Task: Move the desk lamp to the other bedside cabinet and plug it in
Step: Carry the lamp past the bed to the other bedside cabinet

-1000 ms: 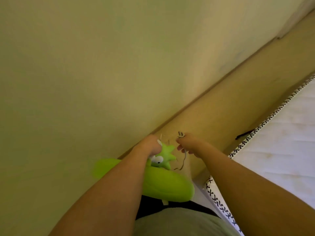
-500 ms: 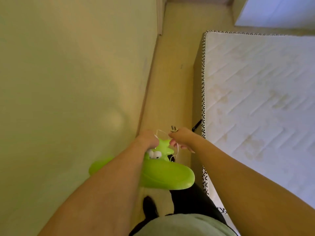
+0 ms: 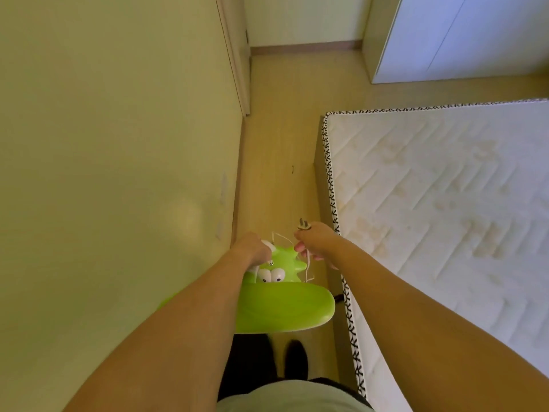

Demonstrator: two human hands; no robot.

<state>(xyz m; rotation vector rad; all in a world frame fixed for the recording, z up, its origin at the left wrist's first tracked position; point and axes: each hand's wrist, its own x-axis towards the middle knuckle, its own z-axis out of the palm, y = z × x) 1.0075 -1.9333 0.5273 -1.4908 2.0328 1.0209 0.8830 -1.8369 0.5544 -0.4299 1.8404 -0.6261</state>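
Observation:
A bright green desk lamp [image 3: 285, 307] with a cartoon face, spiky top and a wide oval shade hangs in front of my body, above the floor. My left hand [image 3: 252, 249] grips its upper part near the white neck. My right hand [image 3: 315, 239] is closed on the lamp's plug [image 3: 303, 225], whose prongs stick up above my fingers, and on loops of thin white cord [image 3: 307, 267] that dangle beside the lamp. No bedside cabinet is in view.
I stand in a narrow strip of wooden floor [image 3: 282, 162] between a pale wall [image 3: 118, 144] on the left and a bare mattress [image 3: 445, 209] on the right. A door frame [image 3: 237, 69] and a white wardrobe [image 3: 460, 37] lie ahead. My dark shoes [image 3: 294, 361] show below.
The view has swung from the wall to along the aisle beside the bed, and further forward. Both hands keep the same hold on lamp and plug.

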